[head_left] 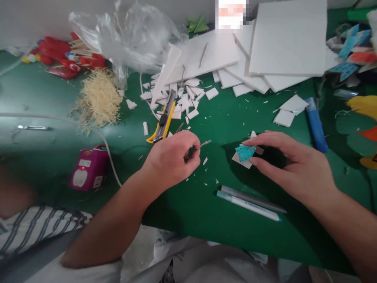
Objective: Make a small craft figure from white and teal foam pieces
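My left hand [173, 157] is closed in a pinch above the table, its thumb and forefinger curled together. A thin greyish wire-like strand [206, 142] sticks out past its fingertips. Just behind that hand lies a yellow utility knife [165, 118]. Between the thumb and forefinger of my right hand [294, 165] is a small turquoise piece with dark dots [245, 152], roughly fan-shaped. White scraps lie beneath and around this piece, partly hidden by the fingers. Closer to my body, a grey pen and a white marker [250, 205] rest side by side.
White foam boards [288, 39] are stacked at the back, with cut foam scraps [188, 98] before them. Straw-like shreds [100, 96], clear plastic [138, 39] and a purple box [88, 169] with a cable are leftward. A blue marker [316, 125] lies right. Someone's arm shows far left.
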The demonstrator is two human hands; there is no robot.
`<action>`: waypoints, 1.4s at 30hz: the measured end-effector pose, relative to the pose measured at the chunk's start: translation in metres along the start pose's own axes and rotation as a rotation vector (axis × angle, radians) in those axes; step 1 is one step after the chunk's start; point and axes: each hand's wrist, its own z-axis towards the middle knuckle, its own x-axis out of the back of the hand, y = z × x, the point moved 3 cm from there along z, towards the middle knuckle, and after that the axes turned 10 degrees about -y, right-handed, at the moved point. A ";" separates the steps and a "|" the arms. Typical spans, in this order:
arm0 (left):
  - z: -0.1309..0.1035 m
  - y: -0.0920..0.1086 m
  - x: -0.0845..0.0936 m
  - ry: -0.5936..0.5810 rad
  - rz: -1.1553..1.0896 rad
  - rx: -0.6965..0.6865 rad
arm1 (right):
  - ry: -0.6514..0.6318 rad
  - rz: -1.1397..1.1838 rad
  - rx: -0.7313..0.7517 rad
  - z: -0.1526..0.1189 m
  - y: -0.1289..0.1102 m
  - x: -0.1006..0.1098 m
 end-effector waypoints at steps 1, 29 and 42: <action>0.000 0.002 -0.001 0.032 -0.084 0.033 | -0.010 0.004 0.007 0.000 0.000 0.000; -0.001 0.041 -0.022 -0.038 -0.664 -0.124 | 0.017 -0.199 0.523 0.004 -0.033 0.003; -0.004 0.031 -0.015 0.159 -0.586 -0.007 | 0.262 0.157 0.030 -0.007 -0.020 0.018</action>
